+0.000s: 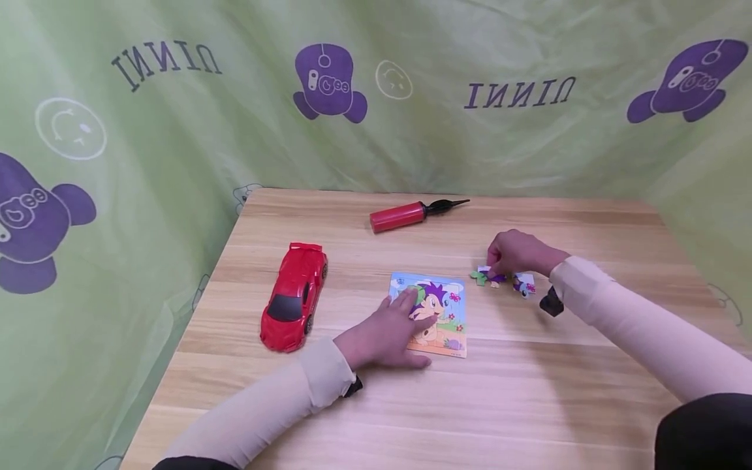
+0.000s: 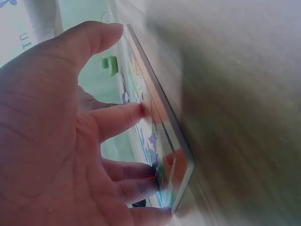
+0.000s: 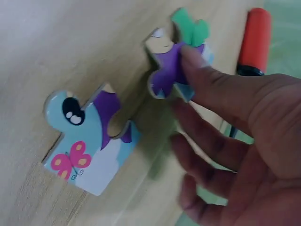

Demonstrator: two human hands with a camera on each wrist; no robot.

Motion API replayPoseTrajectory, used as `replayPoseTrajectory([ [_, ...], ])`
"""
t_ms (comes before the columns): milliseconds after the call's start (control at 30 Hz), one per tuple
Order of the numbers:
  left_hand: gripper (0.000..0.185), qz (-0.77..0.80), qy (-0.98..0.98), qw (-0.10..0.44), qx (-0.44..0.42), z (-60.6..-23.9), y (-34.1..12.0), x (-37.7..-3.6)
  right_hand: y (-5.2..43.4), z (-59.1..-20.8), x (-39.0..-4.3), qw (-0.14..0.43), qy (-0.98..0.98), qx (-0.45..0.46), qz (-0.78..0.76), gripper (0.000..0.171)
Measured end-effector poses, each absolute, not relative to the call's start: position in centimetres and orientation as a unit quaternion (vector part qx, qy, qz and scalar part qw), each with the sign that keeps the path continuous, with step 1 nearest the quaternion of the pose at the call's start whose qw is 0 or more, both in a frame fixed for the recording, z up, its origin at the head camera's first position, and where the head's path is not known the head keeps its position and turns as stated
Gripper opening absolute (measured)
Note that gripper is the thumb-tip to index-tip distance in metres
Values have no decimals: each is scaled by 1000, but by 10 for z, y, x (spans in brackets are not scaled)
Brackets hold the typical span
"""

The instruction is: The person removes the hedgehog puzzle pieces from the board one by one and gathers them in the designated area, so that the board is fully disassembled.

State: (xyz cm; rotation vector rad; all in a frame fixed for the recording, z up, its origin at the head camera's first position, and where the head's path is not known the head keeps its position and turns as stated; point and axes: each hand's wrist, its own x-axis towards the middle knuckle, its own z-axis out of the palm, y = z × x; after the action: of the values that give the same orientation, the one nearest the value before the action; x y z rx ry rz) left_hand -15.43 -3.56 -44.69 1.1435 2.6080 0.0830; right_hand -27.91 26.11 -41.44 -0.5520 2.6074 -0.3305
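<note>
My left hand (image 1: 384, 334) rests with spread fingers on a square cartoon jigsaw puzzle (image 1: 457, 324) that lies flat on the table. In the left wrist view its fingertips touch the puzzle's face (image 2: 162, 125), and the thumb is at the edge. Over to the right, my right hand (image 1: 519, 252) pinches a purple, green and beige puzzle piece (image 3: 165, 63) close over the wood; the thumb covers part of it. Beside that hand lies another puzzle piece (image 3: 91, 148), pale blue and white with a cartoon eye and a pink butterfly.
A red toy car (image 1: 295, 297) stands to the left of the puzzle. Toward the table's back edge lies a red hand pump (image 1: 399, 217) with a black nozzle. Green printed cloth (image 1: 411, 150) hangs behind and around the wooden table (image 1: 505, 405).
</note>
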Motion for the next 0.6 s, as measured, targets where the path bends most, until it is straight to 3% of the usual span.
replayPoseTrajectory([
  [200, 75, 26, 902, 140, 407, -450, -39, -155, 252, -417, -271, 110, 963, -244, -40, 21],
  [300, 75, 27, 898, 153, 413, -449, -41, -156, 232, -414, -259, 79, 955, -274, -78, 15],
  [467, 72, 43, 894, 166, 414, -446, -43, -161, 185, -417, -242, 111, 917, -346, -167, 6],
  [600, 63, 45, 895, 102, 432, -447, -46, -161, 160, -425, -239, 128, 901, -381, -163, 6],
])
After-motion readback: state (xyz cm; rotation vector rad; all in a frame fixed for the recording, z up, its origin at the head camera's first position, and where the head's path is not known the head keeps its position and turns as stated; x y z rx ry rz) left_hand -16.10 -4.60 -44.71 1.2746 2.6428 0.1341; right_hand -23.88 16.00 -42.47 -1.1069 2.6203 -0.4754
